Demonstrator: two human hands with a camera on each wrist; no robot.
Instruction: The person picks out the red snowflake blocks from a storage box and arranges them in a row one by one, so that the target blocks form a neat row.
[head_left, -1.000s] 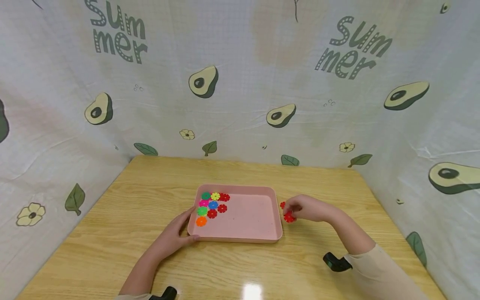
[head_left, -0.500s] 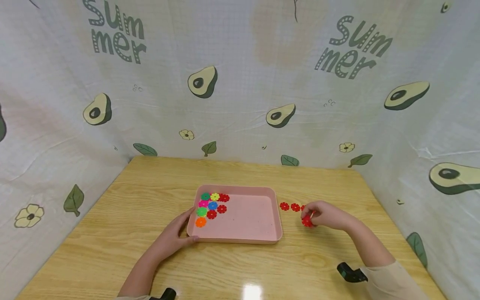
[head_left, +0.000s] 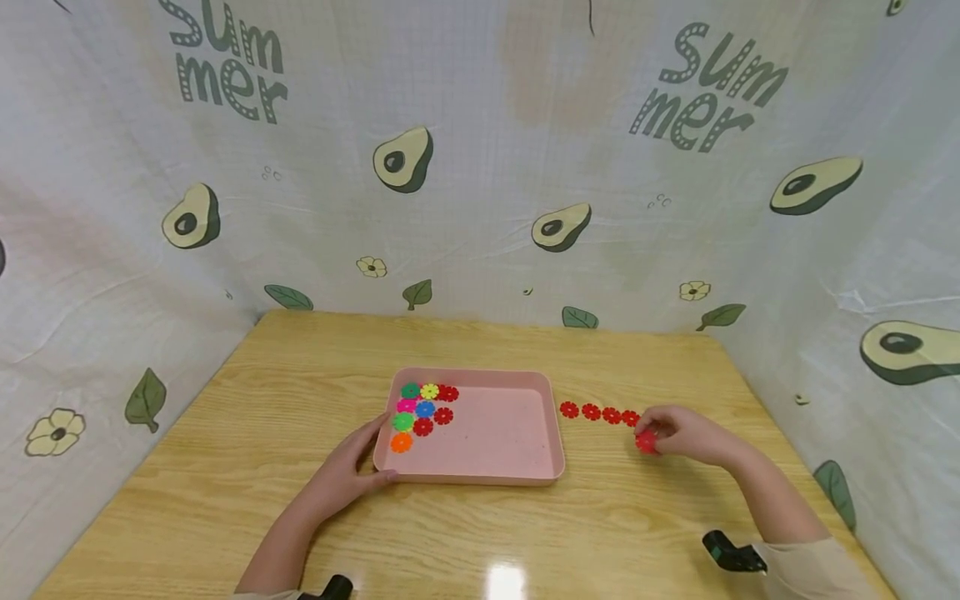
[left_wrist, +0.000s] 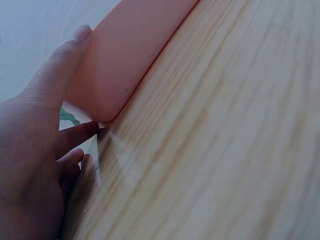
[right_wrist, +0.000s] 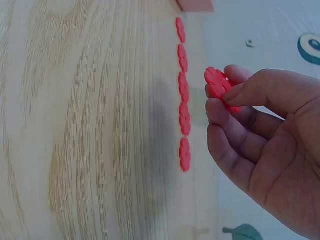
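Note:
My right hand (head_left: 686,435) pinches a red snowflake disc (right_wrist: 218,86) between thumb and fingers, above the table's right half; whether other discs are stacked with it I cannot tell. Just beside the hand, a row of red discs (head_left: 592,412) lies flat on the table, running right from the tray. Its last disc (right_wrist: 185,155) shows in the right wrist view but is hidden by the hand in the head view. My left hand (head_left: 348,467) holds the front left corner of the pink tray (head_left: 480,479), thumb on the front wall and fingers along the left side.
Inside the tray's left part lie several discs: green, yellow, pink, blue, red and an orange disc (head_left: 401,442). The wooden table (head_left: 480,533) reaches back to a hanging cloth (head_left: 465,167) printed with avocados, which also stands at both sides.
My right hand has moved right along the table, leaving a growing row of red discs behind it. The left hand has stayed on the tray corner.

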